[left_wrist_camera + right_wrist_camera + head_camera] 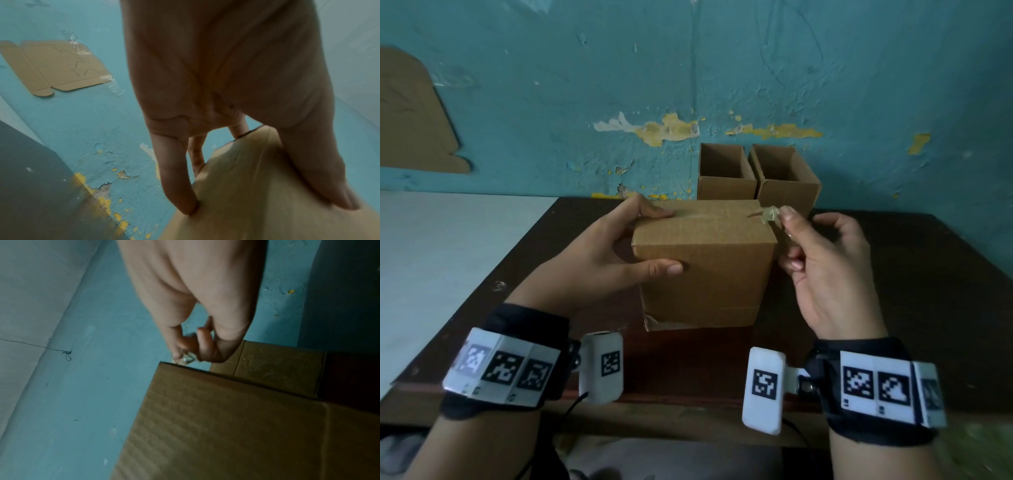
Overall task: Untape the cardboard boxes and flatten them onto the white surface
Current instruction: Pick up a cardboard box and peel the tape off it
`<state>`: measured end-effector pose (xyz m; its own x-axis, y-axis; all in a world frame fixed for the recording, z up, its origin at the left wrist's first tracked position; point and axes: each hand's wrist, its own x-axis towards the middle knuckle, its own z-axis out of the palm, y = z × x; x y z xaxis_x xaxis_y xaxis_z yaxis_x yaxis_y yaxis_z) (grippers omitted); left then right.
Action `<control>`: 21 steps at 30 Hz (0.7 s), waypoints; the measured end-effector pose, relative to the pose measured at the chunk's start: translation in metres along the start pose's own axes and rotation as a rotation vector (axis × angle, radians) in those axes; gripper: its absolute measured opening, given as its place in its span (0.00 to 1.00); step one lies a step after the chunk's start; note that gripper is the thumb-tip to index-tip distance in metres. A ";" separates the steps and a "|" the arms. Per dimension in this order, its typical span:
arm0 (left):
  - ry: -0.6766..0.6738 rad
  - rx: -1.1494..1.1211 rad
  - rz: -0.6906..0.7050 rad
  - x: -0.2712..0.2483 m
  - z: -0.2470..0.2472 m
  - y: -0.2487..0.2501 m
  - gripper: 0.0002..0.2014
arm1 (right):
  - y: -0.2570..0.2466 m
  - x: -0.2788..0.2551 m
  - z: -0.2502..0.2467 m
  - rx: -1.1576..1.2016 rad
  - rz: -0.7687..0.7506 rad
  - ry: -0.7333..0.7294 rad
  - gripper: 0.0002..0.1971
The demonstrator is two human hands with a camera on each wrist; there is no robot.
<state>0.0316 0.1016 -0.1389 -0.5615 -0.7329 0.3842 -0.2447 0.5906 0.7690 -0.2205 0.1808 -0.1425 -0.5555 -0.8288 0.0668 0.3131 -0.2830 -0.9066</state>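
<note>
Tape [770, 216] in right hand [825, 270] pinch grip beside box [705, 263], left hand [599, 253] clasping box.

A dark table [893, 274] carries three cardboard boxes [705, 267] and a white surface [448, 246].

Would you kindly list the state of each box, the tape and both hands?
Near box: closed, upright on dark table.
Tape: peeled off, crumpled.
Two rear boxes: open-topped, upright.
Left hand: steadying near box.
Right hand: pinching tape.
</note>
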 end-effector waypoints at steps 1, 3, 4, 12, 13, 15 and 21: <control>-0.002 0.001 -0.004 0.000 0.000 0.000 0.28 | 0.002 0.001 0.000 -0.032 -0.052 0.026 0.15; -0.010 0.008 -0.009 -0.001 0.000 0.001 0.29 | 0.007 0.001 0.001 -0.145 -0.176 0.073 0.10; -0.015 0.013 -0.011 -0.001 0.000 0.001 0.29 | 0.008 0.000 0.002 -0.210 -0.238 0.077 0.08; -0.018 0.020 -0.027 -0.001 0.000 0.002 0.30 | -0.002 -0.009 0.006 -0.243 -0.248 -0.102 0.12; -0.017 0.021 -0.028 -0.001 0.000 0.002 0.30 | -0.002 -0.009 0.006 -0.261 -0.247 -0.097 0.12; -0.021 0.023 -0.029 -0.001 0.000 0.003 0.30 | -0.001 -0.007 0.006 -0.230 -0.196 -0.087 0.11; -0.039 0.013 -0.056 -0.003 0.000 0.004 0.29 | -0.005 -0.003 0.006 0.022 0.005 -0.121 0.11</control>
<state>0.0323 0.1062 -0.1367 -0.5768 -0.7515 0.3202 -0.2867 0.5533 0.7821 -0.2155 0.1818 -0.1353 -0.4569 -0.8822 0.1135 0.3331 -0.2880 -0.8978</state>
